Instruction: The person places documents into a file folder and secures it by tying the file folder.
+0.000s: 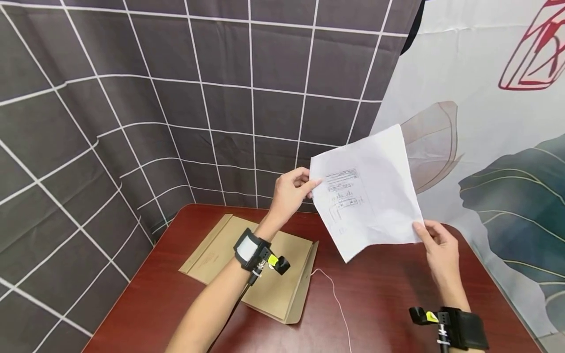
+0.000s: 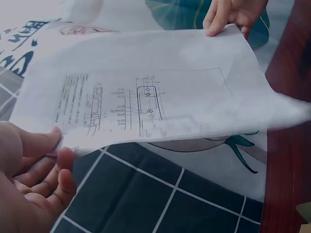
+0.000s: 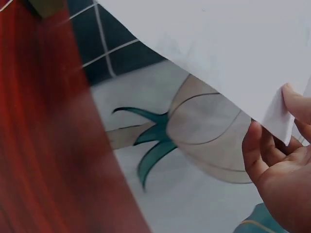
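A white sheet of paper with a printed technical drawing is held up above the table, tilted in the air. My left hand pinches its left edge between thumb and fingers. At the lower right corner my right hand pinches the paper the same way. From the left wrist view, the printed side of the paper shows line drawings and small text, too small to read. In the right wrist view the thumb of my right hand lies over the paper's corner.
A brown cardboard folder lies on the reddish-brown table, below my left forearm. A thin white cord runs from the folder toward the near edge. Behind stand a dark gridded curtain and a pale printed backdrop.
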{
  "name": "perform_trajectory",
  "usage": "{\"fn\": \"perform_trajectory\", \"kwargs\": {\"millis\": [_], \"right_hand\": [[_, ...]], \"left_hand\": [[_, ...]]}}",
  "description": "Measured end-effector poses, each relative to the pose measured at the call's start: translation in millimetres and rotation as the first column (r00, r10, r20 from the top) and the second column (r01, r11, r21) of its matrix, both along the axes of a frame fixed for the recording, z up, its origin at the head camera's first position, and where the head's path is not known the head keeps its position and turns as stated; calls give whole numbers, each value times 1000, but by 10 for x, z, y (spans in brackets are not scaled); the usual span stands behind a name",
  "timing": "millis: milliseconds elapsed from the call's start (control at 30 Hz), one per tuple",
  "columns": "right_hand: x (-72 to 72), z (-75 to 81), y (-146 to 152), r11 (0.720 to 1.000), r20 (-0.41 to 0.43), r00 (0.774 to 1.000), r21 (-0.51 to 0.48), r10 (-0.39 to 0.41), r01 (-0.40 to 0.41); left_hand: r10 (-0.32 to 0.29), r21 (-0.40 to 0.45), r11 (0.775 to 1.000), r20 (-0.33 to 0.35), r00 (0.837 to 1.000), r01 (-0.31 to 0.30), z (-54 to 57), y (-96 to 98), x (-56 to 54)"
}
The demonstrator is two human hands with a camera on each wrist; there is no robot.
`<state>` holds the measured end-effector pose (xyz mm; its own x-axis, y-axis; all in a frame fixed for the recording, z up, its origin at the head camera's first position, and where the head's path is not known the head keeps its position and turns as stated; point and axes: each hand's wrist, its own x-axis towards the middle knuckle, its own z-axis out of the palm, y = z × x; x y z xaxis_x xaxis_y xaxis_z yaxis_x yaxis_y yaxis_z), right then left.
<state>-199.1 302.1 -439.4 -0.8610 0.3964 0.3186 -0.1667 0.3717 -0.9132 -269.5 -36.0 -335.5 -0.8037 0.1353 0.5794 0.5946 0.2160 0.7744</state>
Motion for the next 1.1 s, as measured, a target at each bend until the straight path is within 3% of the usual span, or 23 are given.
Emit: {"fn": "perform_trajectory", "kwargs": {"millis": [233,467,700,833,900,1000,1100], "right_hand": [[90,205,-7,995,-49,997,83,56,-52],[98,263,-1,981,-69,987,135,146,-136],[83,269,-20,978,-84,982,137,169,-156],[62,278,-27,975,-77,982,153,175,-162],[58,280,-28,973,-73,981,161,179,-165],[61,287,-30,975,-78,979,139,186,-174],[63,301,-32,973,-111,967,5,231,-232]], "left_hand": [[-126,35,992,126,984,123,-40,-254,153],[-277,-26,957,231,933,290,-77,-597,209],[-223,-241,930,234,946,279,-58,-902,237],[-224,-222,929,294,929,295,-70,-928,287],[-215,-201,937,309,926,285,-134,-942,289],[-180,-187,952,294,939,241,-200,-951,327],[-156,-156,967,269,950,203,-254,-973,361]]}}
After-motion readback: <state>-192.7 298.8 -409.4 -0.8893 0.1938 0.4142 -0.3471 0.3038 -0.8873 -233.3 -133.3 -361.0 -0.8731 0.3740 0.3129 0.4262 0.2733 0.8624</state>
